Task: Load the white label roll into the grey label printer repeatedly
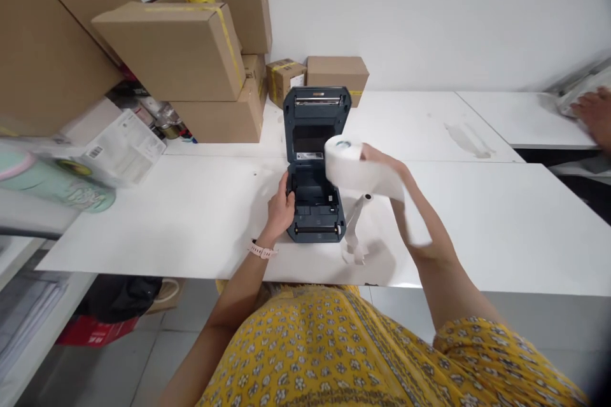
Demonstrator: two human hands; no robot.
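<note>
A dark label printer (315,229) stands on the white table with its lid raised and its inner bay bare. My left hand (280,208) grips the printer's left side, thumb over the rim. Up at the right of the bay, my right hand (379,158) holds a white label roll (341,168), with a loose strip hanging down beside my forearm. Most of my right fingers are hidden behind the roll. Just right of the printer, a used-up roll core with a crumpled white strip (353,229) lies on the table.
Cardboard boxes (176,51) are stacked at the back left, with smaller ones (337,73) behind the printer. A mint-green bottle (57,178) lies at the left by a white box (126,146). Another person's hand (594,111) rests at the far right. The white table's front edge (477,291) is close to me.
</note>
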